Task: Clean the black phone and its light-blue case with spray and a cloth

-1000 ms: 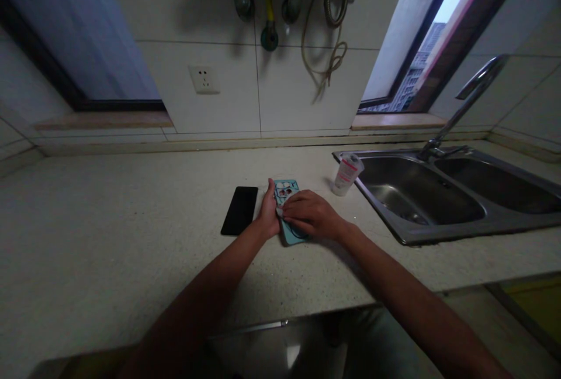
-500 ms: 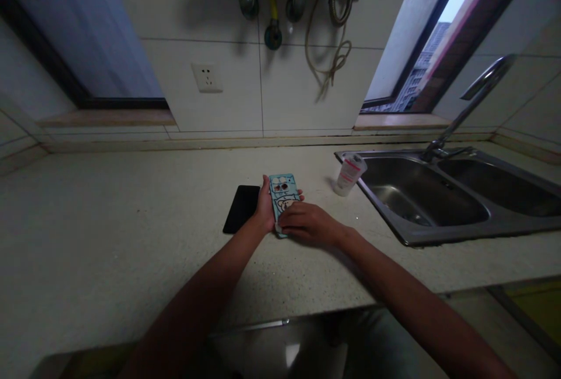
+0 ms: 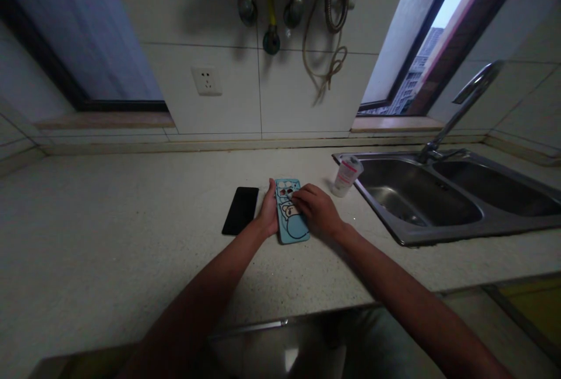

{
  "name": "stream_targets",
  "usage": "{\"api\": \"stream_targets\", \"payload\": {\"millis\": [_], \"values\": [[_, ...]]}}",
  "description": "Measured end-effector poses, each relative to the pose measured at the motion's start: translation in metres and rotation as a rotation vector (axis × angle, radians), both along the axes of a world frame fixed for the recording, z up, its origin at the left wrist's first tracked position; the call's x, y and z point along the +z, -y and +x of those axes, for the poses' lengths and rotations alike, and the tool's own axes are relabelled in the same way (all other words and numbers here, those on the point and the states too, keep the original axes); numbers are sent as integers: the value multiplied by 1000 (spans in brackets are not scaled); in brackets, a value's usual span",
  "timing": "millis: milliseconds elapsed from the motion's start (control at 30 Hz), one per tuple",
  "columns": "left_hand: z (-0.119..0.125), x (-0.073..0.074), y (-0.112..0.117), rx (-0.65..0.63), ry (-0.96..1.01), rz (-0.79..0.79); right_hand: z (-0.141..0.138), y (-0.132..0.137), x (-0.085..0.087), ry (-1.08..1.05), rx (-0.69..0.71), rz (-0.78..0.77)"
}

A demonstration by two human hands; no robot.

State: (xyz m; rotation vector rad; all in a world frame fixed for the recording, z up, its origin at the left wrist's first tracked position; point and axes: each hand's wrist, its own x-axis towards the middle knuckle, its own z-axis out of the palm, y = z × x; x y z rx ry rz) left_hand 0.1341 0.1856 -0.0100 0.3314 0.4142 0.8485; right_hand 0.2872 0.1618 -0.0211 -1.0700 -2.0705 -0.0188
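A light-blue phone case with a cartoon figure rests in my left hand, its back turned up. My left thumb runs along its left edge, and the other fingers are hidden beneath it. Skin tones show through the camera holes near its top. Over the upper right of the case, my right hand has its fingertips pinched together by the holes. Something small and pale seems to be between them, too small to name. A black phone lies flat on the counter, left of my left hand.
A clear plastic cup with red print stands to the right, by the double steel sink with its tall tap. The pale counter reaches the tiled wall, where hoses hang above a socket.
My right hand has moved from the lower part of the phone case up to the camera holes, uncovering the lower half. The case has shifted slightly right.
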Motion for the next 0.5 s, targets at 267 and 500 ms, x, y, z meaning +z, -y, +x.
{"api": "stream_targets", "payload": {"millis": [267, 500], "values": [[-2, -8, -7, 40, -48, -36, -13, 15, 12, 221, 381, -136], [-7, -8, -9, -3, -56, 19, -13, 31, 31, 360, 593, -404]]}}
